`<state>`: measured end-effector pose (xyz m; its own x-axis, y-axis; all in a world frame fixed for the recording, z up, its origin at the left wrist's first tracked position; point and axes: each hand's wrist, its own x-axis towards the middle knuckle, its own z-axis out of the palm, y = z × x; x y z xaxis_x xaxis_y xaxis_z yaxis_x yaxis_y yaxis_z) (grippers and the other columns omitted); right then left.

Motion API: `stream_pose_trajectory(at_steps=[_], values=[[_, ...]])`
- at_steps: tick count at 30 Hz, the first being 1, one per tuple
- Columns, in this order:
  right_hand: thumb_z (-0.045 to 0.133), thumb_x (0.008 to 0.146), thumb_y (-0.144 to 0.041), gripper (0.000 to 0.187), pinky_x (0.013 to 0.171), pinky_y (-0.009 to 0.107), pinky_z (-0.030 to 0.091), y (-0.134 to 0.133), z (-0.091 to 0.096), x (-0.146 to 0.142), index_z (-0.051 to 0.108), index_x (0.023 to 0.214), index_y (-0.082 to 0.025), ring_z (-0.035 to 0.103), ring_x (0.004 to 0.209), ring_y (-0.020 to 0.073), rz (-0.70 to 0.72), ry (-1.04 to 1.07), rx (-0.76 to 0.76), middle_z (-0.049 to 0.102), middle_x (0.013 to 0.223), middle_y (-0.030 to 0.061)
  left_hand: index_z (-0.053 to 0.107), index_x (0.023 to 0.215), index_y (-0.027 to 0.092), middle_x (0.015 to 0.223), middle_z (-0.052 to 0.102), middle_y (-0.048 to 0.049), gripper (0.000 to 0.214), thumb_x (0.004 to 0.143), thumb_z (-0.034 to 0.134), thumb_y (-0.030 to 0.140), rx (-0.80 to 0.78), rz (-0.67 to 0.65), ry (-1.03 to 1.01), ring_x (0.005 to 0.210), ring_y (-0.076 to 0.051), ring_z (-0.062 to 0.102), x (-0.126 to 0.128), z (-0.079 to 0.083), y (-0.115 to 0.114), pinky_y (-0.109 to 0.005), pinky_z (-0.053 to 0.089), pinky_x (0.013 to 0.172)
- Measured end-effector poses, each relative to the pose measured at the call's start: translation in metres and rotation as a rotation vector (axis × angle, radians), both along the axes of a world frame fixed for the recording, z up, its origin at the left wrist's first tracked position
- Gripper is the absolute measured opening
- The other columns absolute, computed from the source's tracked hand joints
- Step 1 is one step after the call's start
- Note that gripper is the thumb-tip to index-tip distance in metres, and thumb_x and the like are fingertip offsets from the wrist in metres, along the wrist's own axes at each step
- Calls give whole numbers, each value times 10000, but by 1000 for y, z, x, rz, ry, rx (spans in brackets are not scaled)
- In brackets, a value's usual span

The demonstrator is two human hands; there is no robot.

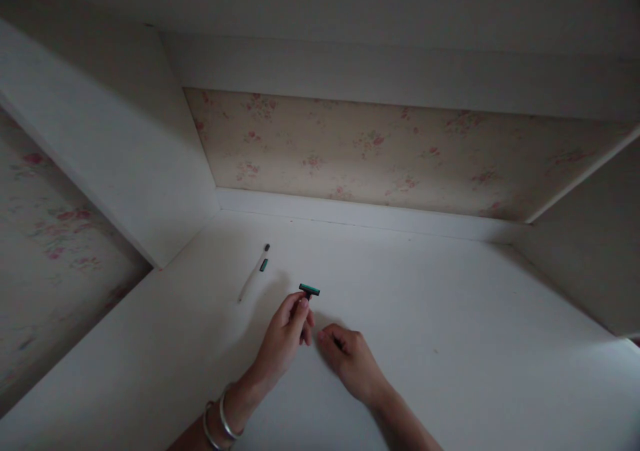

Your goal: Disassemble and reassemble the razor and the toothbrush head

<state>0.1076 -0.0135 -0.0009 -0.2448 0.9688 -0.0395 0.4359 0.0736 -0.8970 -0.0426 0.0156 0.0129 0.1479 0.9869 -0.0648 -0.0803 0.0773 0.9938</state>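
My left hand (pixel 287 334) grips a razor (pixel 309 290), thumb and fingers closed on it just below the head. The head is black with a green strip and points away from me; the hand hides whatever handle there is. To its right, my right hand (pixel 353 364) rests by the white surface with fingers curled and thumb drawn in. What those fingers hold, if anything, is hidden. Farther off to the left lies a thin pale stick (pixel 251 277) with a dark tip, possibly a toothbrush. Beside it is a small green and black piece (pixel 264 265), similar to the razor's head.
The white desk surface (pixel 425 291) runs back to a low white ledge (pixel 350 209) under floral wallpaper (pixel 325 151). White panels stand at the left (pixel 125 144) and right (pixel 590 257). A white board (pixel 400 64) spans overhead.
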Motion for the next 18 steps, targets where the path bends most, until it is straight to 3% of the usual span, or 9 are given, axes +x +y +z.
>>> stream_pose_trajectory(at_steps=[6, 11, 14, 18], values=[[435, 894, -492, 389, 444, 222, 209, 2, -9, 0, 542, 690, -178, 286, 496, 89, -47, 142, -77, 347, 554, -50, 558, 901, 180, 701, 608, -16, 283, 891, 432, 433, 105, 72, 92, 671, -141, 566, 2, 6, -2, -255, 437, 637], [489, 861, -542, 409, 407, 205, 206, 7, -16, -1, 518, 691, -172, 290, 437, 68, -123, 411, -185, 379, 513, -69, 583, 870, 192, 780, 639, -28, 262, 884, 457, 421, 131, 98, 87, 762, -157, 591, 18, 6, -8, -280, 452, 762], [519, 844, -548, 398, 399, 198, 273, 9, -15, 0, 561, 754, -162, 387, 431, 76, -153, 636, -232, 485, 556, -43, 590, 844, 187, 806, 641, -34, 271, 880, 464, 424, 117, 89, 73, 785, -161, 591, 30, 10, -10, -267, 458, 751], [575, 829, -496, 373, 531, 224, 416, 10, -11, 4, 620, 1002, -169, 554, 662, 141, -165, 892, -275, 612, 783, 30, 590, 900, 181, 874, 660, -52, 295, 882, 453, 441, 62, 76, 14, 823, -182, 611, 46, 15, -12, -284, 481, 751]])
